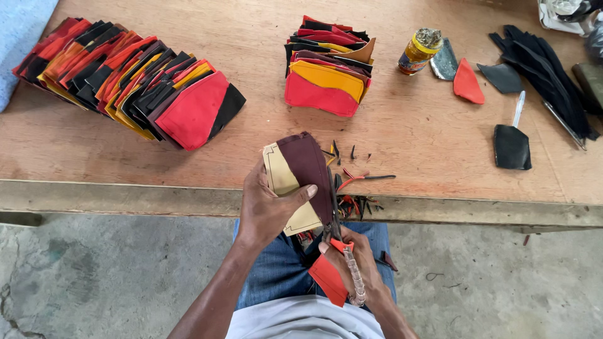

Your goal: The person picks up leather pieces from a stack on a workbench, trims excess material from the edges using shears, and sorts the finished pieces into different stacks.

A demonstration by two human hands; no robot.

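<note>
Scissors trimming curved maroon-tan leather piece

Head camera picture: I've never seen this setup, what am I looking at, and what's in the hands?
There is no machine here: one camera on a person's head looks down at their two bare hands, over a wooden table and their lap. The left hand holds a maroon-and-tan cut piece. The right hand works scissors along its edge, with a red piece tucked under that hand. Thin trimmings lie at the table's edge. On the table sit a long fanned row of coloured pieces, a smaller stack, a jar, black pieces and a white pen.
</note>
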